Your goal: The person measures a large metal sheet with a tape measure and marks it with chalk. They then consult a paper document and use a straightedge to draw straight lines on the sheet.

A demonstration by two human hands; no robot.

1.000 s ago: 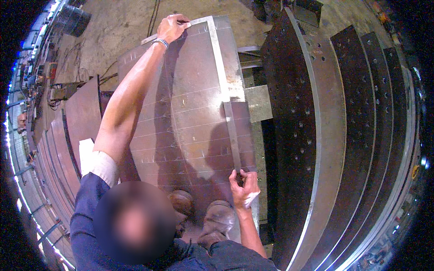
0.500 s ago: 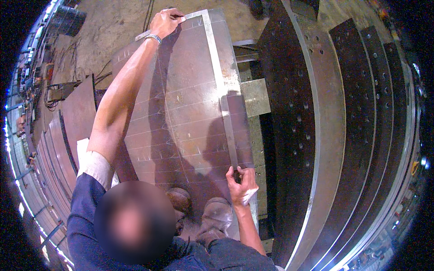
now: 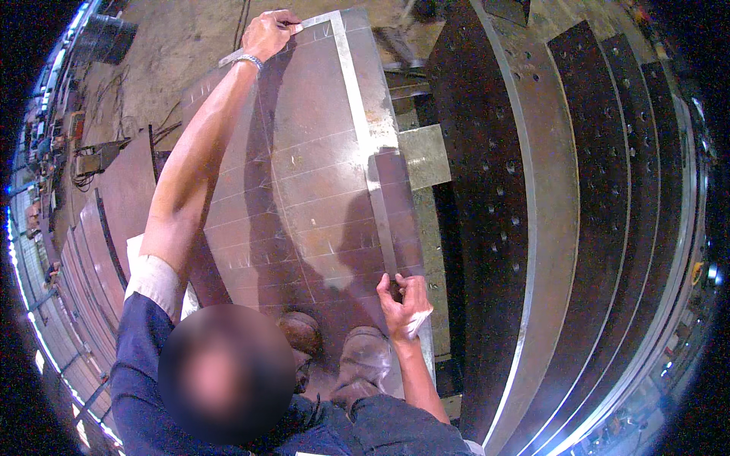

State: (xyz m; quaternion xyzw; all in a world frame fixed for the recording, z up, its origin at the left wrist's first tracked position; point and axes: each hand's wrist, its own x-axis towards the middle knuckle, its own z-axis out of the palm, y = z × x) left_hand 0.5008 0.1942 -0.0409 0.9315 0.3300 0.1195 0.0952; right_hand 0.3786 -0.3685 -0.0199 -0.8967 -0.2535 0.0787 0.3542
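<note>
A large L-shaped steel square [image 3: 352,91] lies flat on a brown steel plate [image 3: 312,186] marked with thin pale lines. At the far edge, my left hand [image 3: 266,36] is closed on the square's short arm, with the arm stretched out. The long arm runs toward me along the plate's right side. My right hand [image 3: 408,308] pinches its near end between thumb and fingers. My palms hide what else, if anything, lies inside either grip. Pale ticks show beside the square's corner.
Curved steel plates with holes [image 3: 487,182] stand in a row on the right. More plates [image 3: 114,190] lean at the left, near cables. A small metal plate [image 3: 426,156] juts out from under the right edge. My boots [image 3: 363,353] are at the plate's near end.
The view has shifted slightly, moving the scene a little up and left. Both hands keep their hold on the square, which shows no clear movement against the plate.
</note>
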